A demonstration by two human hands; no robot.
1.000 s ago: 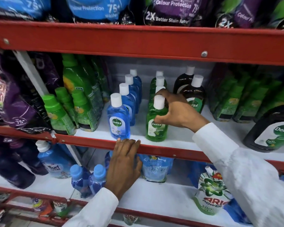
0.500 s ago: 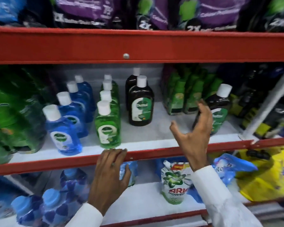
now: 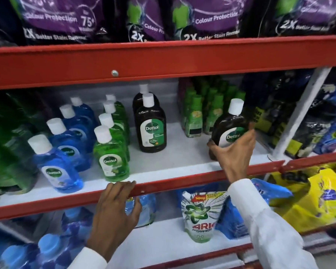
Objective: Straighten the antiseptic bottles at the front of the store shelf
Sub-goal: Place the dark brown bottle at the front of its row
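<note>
On the white middle shelf [image 3: 182,158] stand rows of white-capped antiseptic bottles. A blue row starts with the front blue bottle [image 3: 56,166]. Beside it is a green row led by the front green bottle [image 3: 113,158]. A dark brown bottle [image 3: 151,125] stands upright mid-shelf with another behind it. My right hand [image 3: 235,154] is closed around the lower part of a second dark brown bottle [image 3: 231,129], which tilts to the right. My left hand [image 3: 116,210] rests its fingertips on the red front lip [image 3: 182,183] just below the green bottle.
Small green bottles [image 3: 196,113] stand at the back right of the shelf. Purple detergent pouches fill the shelf above. Below sit a white and green refill pouch [image 3: 199,216], blue pouches and yellow bags [image 3: 322,197]. A white upright post [image 3: 299,113] bounds the shelf on the right.
My right hand left the front green bottle, swung right with fingers spread, and has now closed on the right dark brown bottle. The view panned right. My left hand stayed on the shelf lip.
</note>
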